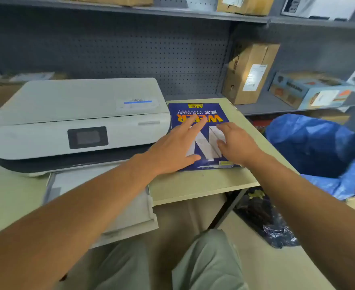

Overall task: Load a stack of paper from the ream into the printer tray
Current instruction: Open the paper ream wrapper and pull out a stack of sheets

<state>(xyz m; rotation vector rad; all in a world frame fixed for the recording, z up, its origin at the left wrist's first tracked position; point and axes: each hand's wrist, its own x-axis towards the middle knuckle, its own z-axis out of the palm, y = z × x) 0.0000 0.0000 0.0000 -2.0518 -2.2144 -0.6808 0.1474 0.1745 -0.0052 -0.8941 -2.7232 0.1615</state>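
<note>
Centrally, a blue ream of copy paper (195,116) lies flat on the worktop (203,185), its long axis running away from the viewer. Both hands rest spread and ungripping on it, left hand (175,147) and right hand (237,143) equally near. Lower left, the printer tray (130,210) juts out beneath the printer (78,114).
</note>
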